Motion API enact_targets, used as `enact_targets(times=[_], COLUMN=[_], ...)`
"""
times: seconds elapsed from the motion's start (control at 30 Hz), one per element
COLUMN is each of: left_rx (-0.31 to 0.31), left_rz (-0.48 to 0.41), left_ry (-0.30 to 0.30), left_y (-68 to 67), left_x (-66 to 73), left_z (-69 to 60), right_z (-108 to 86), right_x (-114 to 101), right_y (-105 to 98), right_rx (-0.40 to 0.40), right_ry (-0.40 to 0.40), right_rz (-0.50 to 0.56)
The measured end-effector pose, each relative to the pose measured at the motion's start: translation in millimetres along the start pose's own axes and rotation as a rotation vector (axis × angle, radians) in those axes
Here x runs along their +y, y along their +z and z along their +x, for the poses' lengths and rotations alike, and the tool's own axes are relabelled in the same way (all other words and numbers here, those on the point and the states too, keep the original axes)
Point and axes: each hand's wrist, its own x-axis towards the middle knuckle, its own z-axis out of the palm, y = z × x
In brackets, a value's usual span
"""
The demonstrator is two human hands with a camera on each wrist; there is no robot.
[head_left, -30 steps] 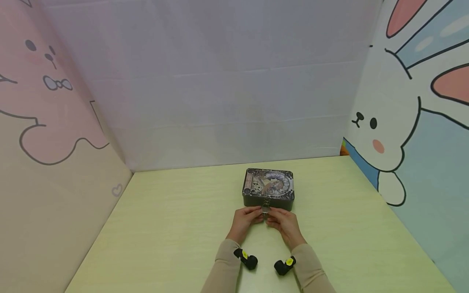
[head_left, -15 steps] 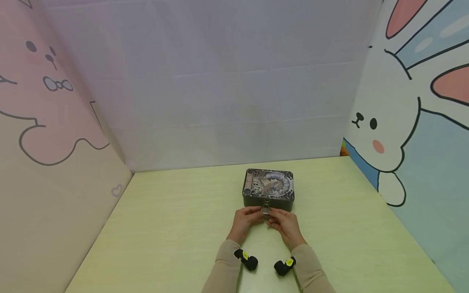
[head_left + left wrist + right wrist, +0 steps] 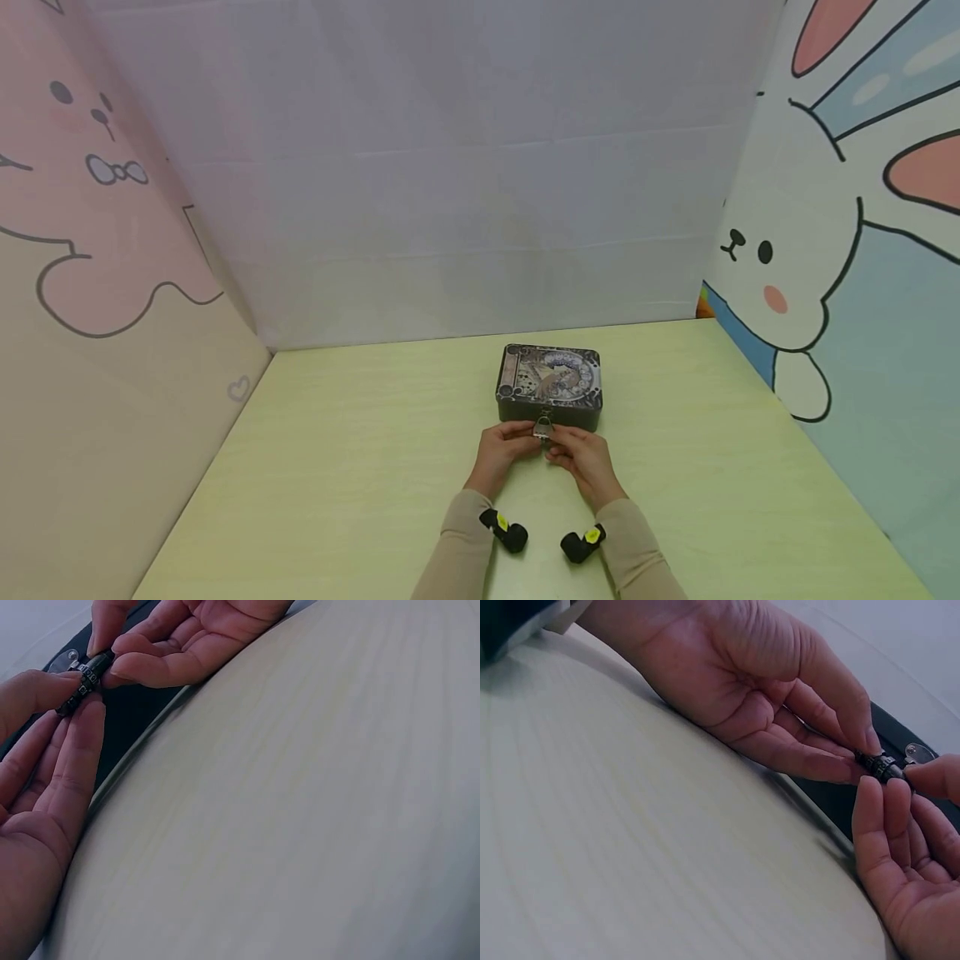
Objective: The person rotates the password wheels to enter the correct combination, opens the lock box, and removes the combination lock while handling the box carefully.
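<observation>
A dark tin box [image 3: 551, 379] with a printed picture on its lid stands on the table, lid down. At its front hangs a small combination padlock [image 3: 543, 427], its number dials visible in the left wrist view. My left hand [image 3: 501, 454] pinches one end of the padlock [image 3: 86, 679] between thumb and fingers. From the other side, my right hand [image 3: 588, 462] pinches the opposite end, its thumb close to the dials in the right wrist view. Fingertips cover parts of the lock [image 3: 883, 766], and the digits are too small to read.
The pale yellow-green table [image 3: 360, 450] reaches back to a white cloth wall [image 3: 480, 208]. Cartoon-printed panels flank it on both sides. Black wrist cameras [image 3: 510, 535] sit on both beige sleeves.
Both hands stay almost in place at the front of the box. The padlock has tipped slightly between the fingers, so its face looks different now. The box has not moved.
</observation>
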Motion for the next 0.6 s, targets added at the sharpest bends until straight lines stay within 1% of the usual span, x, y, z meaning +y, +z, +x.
enact_targets(times=[0.1,0.17,0.2,0.27,0.37,0.4,0.5,0.6], left_rx=[0.012,0.020,0.020,0.019,0.015,0.012,0.022,0.039], left_rz=[-0.012,-0.005,0.000,0.003,0.018,0.019,0.023,0.029], left_ry=[-0.014,-0.020,-0.012,0.002,0.006,0.007,-0.019,-0.021], left_y=[-1.9,-3.8,-4.1,-2.6,0.5,0.7,-1.7,-3.8], left_x=[-10.6,-18.5,-19.5,-14.6,-1.9,-0.4,-8.6,-20.8], left_z=[5.9,10.7,10.9,7.4,0.3,-0.4,6.0,12.6], right_z=[-0.2,-0.7,-1.0,-1.7,-2.2,-2.2,-1.8,-1.6], right_x=[0,-1,-1,-1,-1,-1,-1,-1], right_y=[0,0,1,1,1,1,0,0], right_rx=[-0.002,-0.004,-0.005,-0.005,-0.003,-0.003,-0.005,-0.008], right_ry=[-0.001,-0.003,-0.004,-0.006,-0.007,-0.008,-0.007,-0.007], right_rz=[-0.001,-0.003,-0.006,-0.011,-0.015,-0.015,-0.011,-0.007])
